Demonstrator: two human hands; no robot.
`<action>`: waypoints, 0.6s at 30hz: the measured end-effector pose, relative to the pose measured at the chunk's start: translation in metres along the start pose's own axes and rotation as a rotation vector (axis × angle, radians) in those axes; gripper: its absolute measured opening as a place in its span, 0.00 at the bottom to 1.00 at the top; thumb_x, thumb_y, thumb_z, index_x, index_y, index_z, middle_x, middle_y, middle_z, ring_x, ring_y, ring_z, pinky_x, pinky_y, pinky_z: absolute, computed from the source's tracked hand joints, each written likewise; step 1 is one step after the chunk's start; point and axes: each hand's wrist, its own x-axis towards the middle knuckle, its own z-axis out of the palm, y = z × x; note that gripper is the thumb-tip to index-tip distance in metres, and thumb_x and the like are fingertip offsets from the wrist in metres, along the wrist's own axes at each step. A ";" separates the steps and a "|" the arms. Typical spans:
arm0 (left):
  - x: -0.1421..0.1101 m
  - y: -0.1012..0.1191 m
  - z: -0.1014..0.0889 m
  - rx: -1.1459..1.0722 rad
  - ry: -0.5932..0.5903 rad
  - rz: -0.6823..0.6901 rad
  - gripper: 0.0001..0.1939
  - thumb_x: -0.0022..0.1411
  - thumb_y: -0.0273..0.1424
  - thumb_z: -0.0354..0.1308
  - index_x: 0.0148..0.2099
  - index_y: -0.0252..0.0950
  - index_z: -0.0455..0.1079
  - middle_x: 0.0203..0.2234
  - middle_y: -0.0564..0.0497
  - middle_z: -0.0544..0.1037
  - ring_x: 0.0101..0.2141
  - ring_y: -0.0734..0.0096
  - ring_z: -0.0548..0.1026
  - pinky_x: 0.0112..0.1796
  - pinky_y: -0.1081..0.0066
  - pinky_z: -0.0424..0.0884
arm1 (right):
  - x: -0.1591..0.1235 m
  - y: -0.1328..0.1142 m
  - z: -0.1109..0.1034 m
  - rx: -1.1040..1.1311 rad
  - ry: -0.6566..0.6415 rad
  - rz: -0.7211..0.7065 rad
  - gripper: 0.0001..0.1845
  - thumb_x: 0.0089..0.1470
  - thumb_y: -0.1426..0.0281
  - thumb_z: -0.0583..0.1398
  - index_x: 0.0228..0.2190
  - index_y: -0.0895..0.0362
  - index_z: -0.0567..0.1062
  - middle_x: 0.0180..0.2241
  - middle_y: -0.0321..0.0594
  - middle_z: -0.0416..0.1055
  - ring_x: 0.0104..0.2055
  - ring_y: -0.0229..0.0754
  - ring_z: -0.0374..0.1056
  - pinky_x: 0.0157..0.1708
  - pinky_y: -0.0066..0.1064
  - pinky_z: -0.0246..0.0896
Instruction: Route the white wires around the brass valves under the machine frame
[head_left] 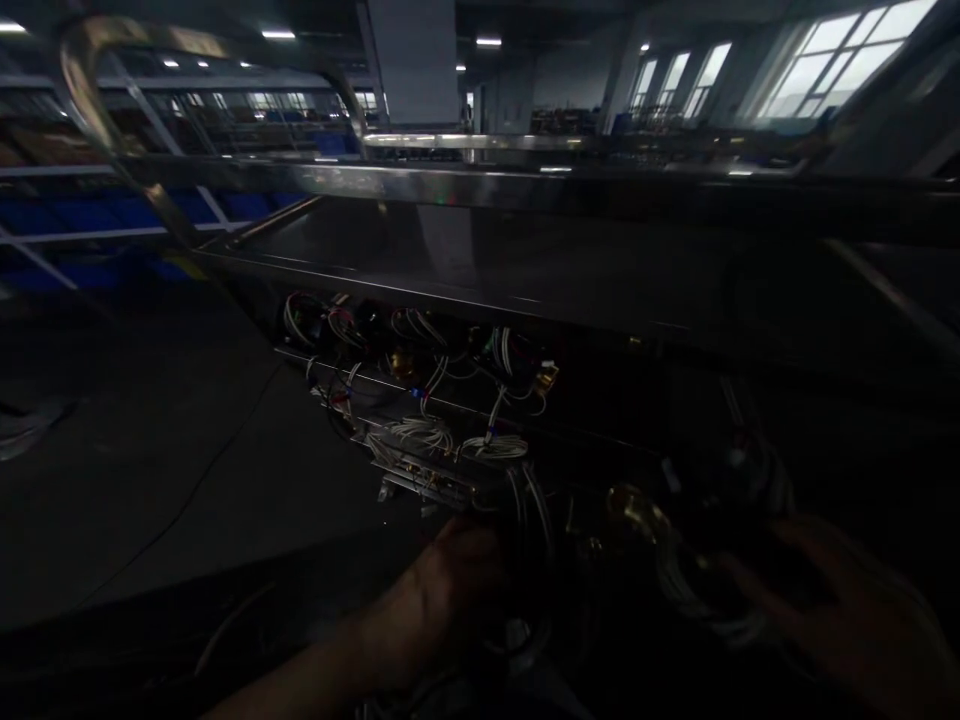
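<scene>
The scene is very dark. A steel appliance body point(465, 255) stands in front of me with its underside open, showing bundles of white wires point(424, 432) and brass fittings point(401, 362). My left hand point(450, 585) reaches into the wiring at the bottom middle, its fingers closed around a bundle of white wires point(529, 510). My right hand point(840, 610) is blurred at the lower right, fingers spread, close to coiled wires point(697, 590) and a round brass fitting point(630, 503). Whether it touches them I cannot tell.
A curved steel tube rail point(97, 90) rises at the upper left. Shelving with blue bins point(90, 215) stands at the left. A thin cable point(202, 480) lies on the dark floor. Bright windows point(840, 50) are at the far upper right.
</scene>
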 end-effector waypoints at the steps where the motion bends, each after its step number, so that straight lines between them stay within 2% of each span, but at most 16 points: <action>1: 0.009 0.008 -0.014 0.033 0.014 0.039 0.06 0.62 0.24 0.49 0.36 0.35 0.68 0.32 0.50 0.72 0.35 0.72 0.68 0.38 0.69 0.64 | 0.019 -0.004 -0.002 -0.036 0.047 -0.011 0.12 0.49 0.58 0.56 0.34 0.51 0.69 0.36 0.45 0.72 0.37 0.54 0.71 0.33 0.44 0.67; 3: 0.030 0.019 -0.035 0.139 0.030 0.126 0.08 0.63 0.23 0.48 0.36 0.34 0.67 0.31 0.50 0.71 0.33 0.72 0.68 0.36 0.69 0.65 | 0.058 -0.007 0.000 -0.101 0.090 -0.021 0.12 0.50 0.58 0.55 0.32 0.53 0.68 0.33 0.45 0.72 0.35 0.52 0.71 0.31 0.42 0.67; 5: 0.050 0.024 -0.047 0.264 0.055 0.206 0.09 0.65 0.24 0.46 0.36 0.33 0.67 0.31 0.50 0.71 0.31 0.72 0.67 0.34 0.69 0.65 | 0.093 -0.003 0.006 -0.162 0.092 0.003 0.13 0.49 0.59 0.56 0.32 0.54 0.69 0.34 0.45 0.73 0.36 0.53 0.71 0.31 0.42 0.67; 8: 0.076 0.023 -0.051 0.380 0.104 0.275 0.11 0.66 0.25 0.44 0.35 0.33 0.67 0.30 0.51 0.71 0.30 0.72 0.67 0.32 0.70 0.65 | 0.135 0.016 0.021 -0.230 0.063 0.069 0.15 0.47 0.59 0.57 0.34 0.56 0.72 0.38 0.49 0.73 0.41 0.57 0.70 0.37 0.48 0.66; 10: 0.090 0.020 -0.050 0.403 0.110 0.280 0.11 0.66 0.26 0.44 0.36 0.33 0.67 0.31 0.51 0.71 0.31 0.72 0.68 0.33 0.69 0.65 | 0.158 0.032 0.035 -0.232 0.093 0.091 0.17 0.44 0.59 0.59 0.34 0.56 0.73 0.40 0.51 0.73 0.45 0.60 0.67 0.43 0.54 0.62; 12: 0.101 0.017 -0.048 0.426 0.108 0.291 0.10 0.66 0.26 0.45 0.36 0.34 0.67 0.32 0.51 0.71 0.32 0.72 0.68 0.34 0.69 0.65 | 0.176 0.046 0.052 -0.182 0.159 0.100 0.17 0.43 0.58 0.60 0.34 0.56 0.74 0.41 0.52 0.72 0.49 0.61 0.65 0.49 0.57 0.57; 14: 0.110 0.016 -0.047 0.454 0.099 0.308 0.09 0.66 0.26 0.46 0.36 0.34 0.66 0.32 0.51 0.70 0.33 0.72 0.68 0.35 0.70 0.65 | 0.187 0.058 0.067 -0.097 0.199 0.084 0.17 0.44 0.59 0.59 0.35 0.54 0.75 0.41 0.49 0.73 0.50 0.59 0.64 0.52 0.56 0.54; 16: 0.117 0.017 -0.046 0.485 0.096 0.328 0.09 0.65 0.25 0.45 0.36 0.34 0.66 0.31 0.51 0.70 0.32 0.72 0.67 0.34 0.70 0.64 | 0.191 0.065 0.076 -0.011 0.189 0.046 0.16 0.46 0.60 0.57 0.36 0.53 0.75 0.41 0.46 0.73 0.50 0.56 0.64 0.53 0.54 0.54; 18: 0.120 0.019 -0.047 0.526 0.100 0.346 0.09 0.65 0.24 0.45 0.35 0.34 0.66 0.31 0.51 0.70 0.32 0.72 0.67 0.34 0.71 0.64 | 0.189 0.065 0.076 0.047 0.150 0.007 0.15 0.48 0.62 0.56 0.36 0.52 0.76 0.39 0.44 0.74 0.51 0.54 0.64 0.54 0.53 0.54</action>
